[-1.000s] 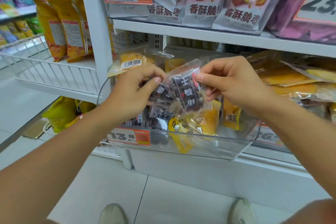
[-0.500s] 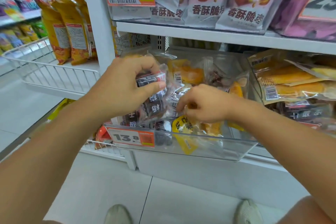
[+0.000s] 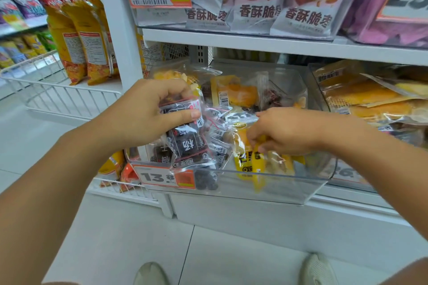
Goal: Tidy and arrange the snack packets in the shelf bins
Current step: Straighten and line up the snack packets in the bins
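A: While the view runs from the far left, what stands there?

B: White wire basket (image 3: 58, 97) on the neighbouring shelf unit. Tall orange-yellow bags (image 3: 81, 37) stand upright in it. White upright post (image 3: 115, 23) just right of them.

A: And the left hand (image 3: 148, 111)?

B: Over the left end of the clear plastic bin (image 3: 266, 188). Fingers curled on top, thumb pressed across the front of a bunch of dark snack packets (image 3: 187, 143); clear wrap, black labels with white characters. The bunch hangs partly over the bin's front lip, just above the orange price tag (image 3: 166, 177) reading 13.8.

A: Middle of the bin?

B: Loose heap. Yellow-orange packets (image 3: 236, 92) lie toward the back, one with a barcode sticker facing up. A clear packet with dark red contents beside them.

A: The right hand (image 3: 289, 132)?

B: Lower, at the bin's front centre-right. Fingers bent downward, pinching the top of a yellow packet (image 3: 257, 159) that stands against the front wall. More yellow packets press beside it.

A: Further right?

B: Second clear bin (image 3: 311, 81), touching the first, holding flat orange packets (image 3: 361, 95) stacked at a tilt. Above, the upper shelf (image 3: 278, 45) carries pale pouches with a red fruit picture, then purple bags at the far right. Floor below, white tile; two pale shoes at the bottom edge.
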`<state>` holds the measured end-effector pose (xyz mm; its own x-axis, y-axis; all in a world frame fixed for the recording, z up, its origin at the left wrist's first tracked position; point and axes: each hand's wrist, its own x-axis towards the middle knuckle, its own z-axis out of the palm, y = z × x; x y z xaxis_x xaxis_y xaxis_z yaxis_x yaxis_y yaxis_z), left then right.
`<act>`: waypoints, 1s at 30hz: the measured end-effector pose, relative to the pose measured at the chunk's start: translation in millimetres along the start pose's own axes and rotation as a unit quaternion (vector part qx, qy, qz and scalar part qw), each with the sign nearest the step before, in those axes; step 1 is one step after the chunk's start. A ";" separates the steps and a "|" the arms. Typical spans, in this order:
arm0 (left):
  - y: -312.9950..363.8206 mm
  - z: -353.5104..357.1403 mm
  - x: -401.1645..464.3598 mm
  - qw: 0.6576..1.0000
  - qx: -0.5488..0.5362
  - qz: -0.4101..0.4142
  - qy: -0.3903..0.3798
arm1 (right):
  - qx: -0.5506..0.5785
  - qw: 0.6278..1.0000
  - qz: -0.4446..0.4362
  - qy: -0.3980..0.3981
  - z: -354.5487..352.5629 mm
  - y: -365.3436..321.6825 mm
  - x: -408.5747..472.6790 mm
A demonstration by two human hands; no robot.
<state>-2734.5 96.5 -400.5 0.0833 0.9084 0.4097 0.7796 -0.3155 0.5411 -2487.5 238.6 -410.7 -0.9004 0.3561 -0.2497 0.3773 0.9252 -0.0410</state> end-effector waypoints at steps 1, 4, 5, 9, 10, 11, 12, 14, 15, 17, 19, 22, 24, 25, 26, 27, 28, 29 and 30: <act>-0.9 -0.7 0.7 1.000 0.009 0.006 0.003 | 0.010 1.000 0.016 -0.015 -5.3 0.7 -8.2; 1.4 -1.6 2.4 0.999 0.042 0.023 0.009 | 0.053 0.994 0.059 -0.075 -11.9 -7.2 -19.7; 2.9 -1.3 3.3 0.998 0.049 0.025 0.010 | 0.061 0.991 0.073 -0.094 -11.1 -13.3 -17.0; 5.5 1.6 8.0 0.998 0.053 0.010 -0.014 | 0.082 0.986 0.126 -0.071 6.1 -24.2 12.1; 3.8 2.7 9.0 0.999 0.045 0.004 -0.028 | 0.066 0.988 0.130 -0.053 11.9 -23.0 20.1; 1.8 4.0 9.9 0.999 0.036 -0.004 -0.041 | 0.069 0.988 0.130 -0.043 17.0 -22.3 26.9; -1.0 5.1 10.6 0.998 0.027 -0.013 -0.051 | 0.100 0.986 0.125 -0.042 21.6 -20.9 32.5; -5.2 6.5 10.9 0.997 0.015 -0.025 -0.068 | 0.207 0.972 0.103 -0.034 28.3 -18.3 41.7; -6.7 7.1 11.0 0.997 0.013 -0.028 -0.074 | 0.249 0.964 0.094 -0.019 29.9 -18.1 44.3; -7.8 7.7 11.1 0.996 0.013 -0.031 -0.079 | 0.327 0.940 0.097 0.017 31.6 -17.5 46.7; -6.3 7.0 11.3 0.997 0.018 -0.026 -0.073 | 0.399 0.907 0.119 0.065 33.0 -18.5 46.6; -0.8 4.0 14.5 0.998 0.059 -0.005 -0.037 | 0.401 0.888 0.142 0.174 34.7 -17.8 48.3; 5.7 3.9 19.7 0.996 0.089 0.003 -0.024 | 0.360 0.897 0.135 0.216 37.2 -17.2 49.0; 8.9 5.4 22.5 0.995 0.097 0.006 -0.026 | 0.346 0.902 0.130 0.222 38.7 -17.0 49.1; 10.8 8.5 25.4 0.994 0.103 0.009 -0.033 | 0.333 0.907 0.127 0.225 39.6 -16.8 48.7; 11.9 12.4 27.3 0.993 0.106 0.010 -0.048 | 0.324 0.910 0.124 0.227 40.1 -16.9 48.7; 11.3 16.9 28.3 0.991 0.110 0.006 -0.071 | 0.318 0.912 0.122 0.228 39.6 -17.2 48.3; 9.5 21.6 28.9 0.988 0.115 0.000 -0.099 | 0.313 0.914 0.120 0.229 39.0 -16.9 48.1; 7.4 25.8 29.3 0.985 0.121 -0.005 -0.127 | 0.309 0.915 0.120 0.229 38.6 -16.6 47.8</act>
<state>-2710.3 127.8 -403.4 0.2024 0.9602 0.1923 0.9037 -0.2588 0.3410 -2528.4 235.2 -459.4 -0.7183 0.6882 0.1020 0.4995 0.6122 -0.6129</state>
